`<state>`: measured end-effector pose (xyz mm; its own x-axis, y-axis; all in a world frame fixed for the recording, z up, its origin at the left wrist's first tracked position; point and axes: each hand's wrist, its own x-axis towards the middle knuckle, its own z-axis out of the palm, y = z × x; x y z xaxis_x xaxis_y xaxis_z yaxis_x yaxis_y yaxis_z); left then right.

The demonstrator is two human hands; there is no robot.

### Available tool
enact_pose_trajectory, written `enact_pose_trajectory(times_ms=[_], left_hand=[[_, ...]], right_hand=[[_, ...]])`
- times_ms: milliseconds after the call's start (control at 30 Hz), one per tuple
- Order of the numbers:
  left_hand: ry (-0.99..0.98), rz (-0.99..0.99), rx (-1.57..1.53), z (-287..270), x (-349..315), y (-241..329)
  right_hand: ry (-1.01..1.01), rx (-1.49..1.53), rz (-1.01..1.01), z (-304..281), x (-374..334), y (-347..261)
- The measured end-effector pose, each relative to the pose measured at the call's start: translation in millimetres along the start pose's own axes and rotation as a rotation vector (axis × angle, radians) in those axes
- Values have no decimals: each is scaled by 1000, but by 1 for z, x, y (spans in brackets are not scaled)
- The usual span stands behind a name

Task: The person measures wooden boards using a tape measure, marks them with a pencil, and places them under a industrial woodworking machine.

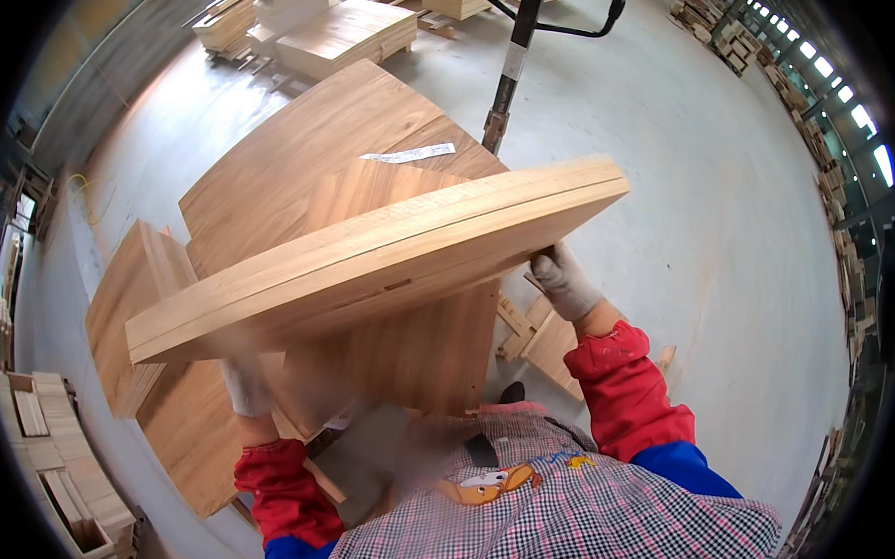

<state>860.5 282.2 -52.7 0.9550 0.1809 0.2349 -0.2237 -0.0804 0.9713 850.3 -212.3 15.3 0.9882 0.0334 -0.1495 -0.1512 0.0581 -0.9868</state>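
Note:
Two pale wooden boards (390, 240), lying face to face, are held up tilted in front of me, higher at the right end. My right hand (566, 284), in a whitish glove, grips their near edge toward the right end, with the fingers partly hidden underneath. Under the left end, my left hand (246, 383), also gloved, is closed on the boards; its fingers are mostly hidden and a little blurred. Below and beyond lies a stack of brown wooden panels (274, 155), with a white paper slip (412, 154) on top.
A black upright handle (514, 75) rises behind the stack. Pale board piles (343, 34) stand farther back, and more stacked wood (62, 453) is at the lower left. Small wood pieces (553, 352) lie low beside my right arm. Grey floor (734, 270) extends to the right.

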Motion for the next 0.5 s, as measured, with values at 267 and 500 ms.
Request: enact_pose_trajectory(times_ms=[267, 500], left_hand=[[-45, -114, -204, -3, 7, 11], [-146, 117, 31, 13, 1, -13]], right_hand=[[58, -19, -79, 14, 6, -10], [187, -267, -115, 9, -2, -38]])
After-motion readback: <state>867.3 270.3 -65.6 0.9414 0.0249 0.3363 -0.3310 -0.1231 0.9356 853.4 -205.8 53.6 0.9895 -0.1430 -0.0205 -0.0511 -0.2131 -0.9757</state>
